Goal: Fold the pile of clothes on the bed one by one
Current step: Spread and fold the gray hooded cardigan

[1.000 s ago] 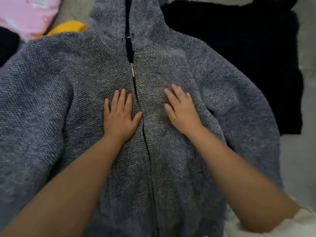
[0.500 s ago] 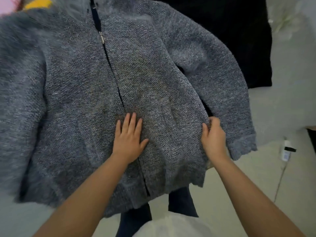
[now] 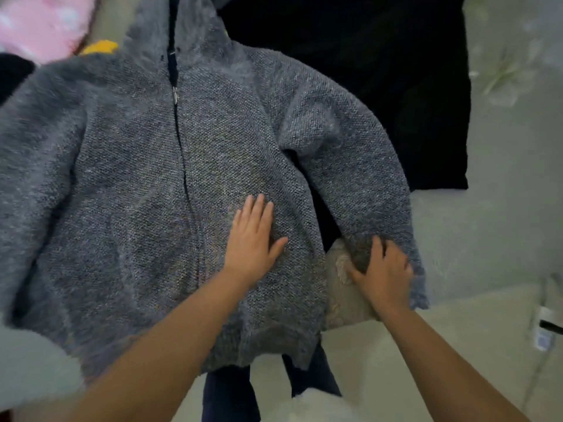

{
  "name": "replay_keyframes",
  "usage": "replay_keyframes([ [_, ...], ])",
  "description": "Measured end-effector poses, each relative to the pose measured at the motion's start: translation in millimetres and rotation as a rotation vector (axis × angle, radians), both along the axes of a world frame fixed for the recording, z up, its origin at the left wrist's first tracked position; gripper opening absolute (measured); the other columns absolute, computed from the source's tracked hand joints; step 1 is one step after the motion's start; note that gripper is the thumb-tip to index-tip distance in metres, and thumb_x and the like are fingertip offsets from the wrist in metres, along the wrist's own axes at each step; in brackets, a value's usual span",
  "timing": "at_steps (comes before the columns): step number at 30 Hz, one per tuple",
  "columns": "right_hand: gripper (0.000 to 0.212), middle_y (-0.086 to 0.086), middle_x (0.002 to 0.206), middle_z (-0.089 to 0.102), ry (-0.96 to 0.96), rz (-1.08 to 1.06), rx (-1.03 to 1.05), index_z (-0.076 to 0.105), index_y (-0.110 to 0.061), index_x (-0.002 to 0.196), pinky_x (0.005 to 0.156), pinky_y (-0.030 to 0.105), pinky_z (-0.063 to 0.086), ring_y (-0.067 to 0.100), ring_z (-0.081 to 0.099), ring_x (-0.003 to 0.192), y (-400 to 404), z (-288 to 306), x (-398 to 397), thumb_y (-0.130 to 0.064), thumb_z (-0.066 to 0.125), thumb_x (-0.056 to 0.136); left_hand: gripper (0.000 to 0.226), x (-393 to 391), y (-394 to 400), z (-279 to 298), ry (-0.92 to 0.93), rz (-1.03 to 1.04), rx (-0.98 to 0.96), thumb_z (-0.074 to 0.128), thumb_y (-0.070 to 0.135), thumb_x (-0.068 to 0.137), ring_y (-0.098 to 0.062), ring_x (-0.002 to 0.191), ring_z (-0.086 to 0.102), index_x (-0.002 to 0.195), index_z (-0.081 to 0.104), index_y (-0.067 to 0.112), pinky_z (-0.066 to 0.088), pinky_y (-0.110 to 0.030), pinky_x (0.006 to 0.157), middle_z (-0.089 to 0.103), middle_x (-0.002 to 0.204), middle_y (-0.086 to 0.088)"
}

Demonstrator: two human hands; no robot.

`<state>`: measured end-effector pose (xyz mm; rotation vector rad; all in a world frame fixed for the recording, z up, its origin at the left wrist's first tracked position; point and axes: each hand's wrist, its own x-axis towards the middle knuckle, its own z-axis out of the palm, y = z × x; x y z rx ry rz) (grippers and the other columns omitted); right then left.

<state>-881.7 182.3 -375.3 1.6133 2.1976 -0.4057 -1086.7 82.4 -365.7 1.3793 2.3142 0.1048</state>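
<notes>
Hoodie: the grey knit hoodie [image 3: 170, 190] lies front up and zipped on the bed [image 3: 487, 226], spread flat beneath both hands, its hem hanging a little past the bed's edge toward the person.
Left hand: the left hand [image 3: 253, 239] lies flat with straight fingers on the hoodie's body, just right of the zip, pinning it.
Right hand: the right hand [image 3: 380, 269] curls round the cuff end of the sleeve [image 3: 359, 166], gripping the fabric.
Beyond the hands: a black garment [image 3: 396, 86] lies under and past the sleeve; pink cloth [image 3: 39, 22] and a yellow scrap [image 3: 100, 47] sit far left, beyond the hood.
Risk, drag: pulling the sleeve across could slide the whole body sideways if the flat hand eases its pressure.
Risk, bunching: the thick knit may ruck at the shoulder and leave a lumpy fold.
Risk, snag: the sleeve could catch the black garment beneath and drag it along.
Risk, slide: the overhanging hem could tug the hoodie off the bed.
</notes>
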Motion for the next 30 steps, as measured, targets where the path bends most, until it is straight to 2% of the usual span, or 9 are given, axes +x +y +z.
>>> replay_keyframes([
  [3,0.068,0.014,0.128,0.039,-0.095,0.148,-0.039,0.033,-0.011,0.133,0.085,0.039,0.039,0.029,0.039,0.115,18,-9,0,-0.053,0.053,0.083,0.07,17,22,-17,0.08,0.054,-0.138,0.026,0.051,0.094,-0.023,0.141,-0.016,0.147,0.0,0.012,-0.014,-0.039,0.111,-0.01,0.154,-0.008],
  [5,0.04,0.016,0.122,0.047,0.009,0.158,-0.027,0.043,-0.008,0.124,0.078,0.036,0.042,0.029,0.047,0.109,38,-9,3,-0.029,0.049,0.091,0.067,27,29,-20,0.102,0.066,-0.24,0.021,0.051,0.095,-0.024,0.141,-0.015,0.147,0.001,0.014,-0.009,-0.046,0.112,-0.009,0.155,-0.007],
  [7,0.026,0.021,0.112,0.055,0.217,0.007,-0.013,0.052,-0.001,0.113,0.071,0.035,0.041,0.032,0.054,0.099,61,0,13,-0.011,0.046,0.09,0.066,33,33,-14,0.1,0.108,-0.212,0.024,0.05,0.095,-0.023,0.142,-0.01,0.147,0.006,0.013,-0.004,-0.049,0.112,-0.002,0.155,-0.007],
  [12,0.022,0.027,0.105,0.06,0.552,-0.45,0.181,0.057,0.004,0.107,0.07,0.037,0.036,0.04,0.055,0.095,130,58,53,-0.004,0.046,0.089,0.075,43,83,20,0.135,0.032,0.055,0.045,0.043,0.091,-0.028,0.142,-0.002,0.145,0.01,0.004,0.003,-0.04,0.114,0.005,0.154,-0.014],
  [16,0.025,0.028,0.11,0.058,0.639,-0.624,0.279,0.056,0.004,0.11,0.075,0.038,0.034,0.04,0.053,0.101,181,103,73,-0.005,0.042,0.091,0.067,52,148,34,0.12,0.019,0.039,0.037,0.037,0.096,-0.032,0.141,-0.005,0.146,0.002,0.007,0.006,-0.041,0.114,-0.002,0.154,-0.015],
  [19,0.026,0.026,0.112,0.059,0.691,-0.736,0.289,0.056,0.003,0.111,0.072,0.031,0.03,0.036,0.053,0.103,208,124,77,-0.005,0.04,0.092,0.056,72,184,32,-0.067,0.054,-0.051,0.029,0.021,0.1,-0.038,0.14,0.001,0.146,0.0,0.008,0.012,-0.043,0.112,-0.001,0.154,-0.017],
  [23,0.03,0.02,0.112,0.061,0.778,-0.679,0.367,0.057,-0.003,0.115,0.067,0.025,0.03,0.027,0.056,0.098,229,130,77,-0.001,0.041,0.091,0.055,93,215,28,-0.224,-0.027,-0.035,0.029,0.01,0.099,-0.039,0.139,-0.001,0.144,-0.001,0.003,0.002,-0.038,0.112,-0.003,0.152,-0.023],
  [26,0.034,0.016,0.116,0.061,0.783,-0.606,0.373,0.055,-0.007,0.122,0.073,0.025,0.035,0.028,0.055,0.106,227,123,69,-0.003,0.041,0.092,0.056,81,214,29,-0.23,-0.062,-0.059,0.032,0.013,0.098,-0.034,0.141,0.002,0.145,0.003,0.006,0.007,-0.036,0.112,0.001,0.153,-0.017],
  [30,0.041,0.014,0.129,0.053,0.893,-0.668,0.307,0.045,-0.01,0.133,0.092,0.029,0.037,0.028,0.049,0.118,205,120,31,-0.003,0.038,0.093,0.053,33,172,44,0.005,-0.043,0.039,0.038,0.02,0.096,-0.026,0.142,0.005,0.145,0.018,0.012,0.02,-0.039,0.112,0.014,0.154,-0.007],
])
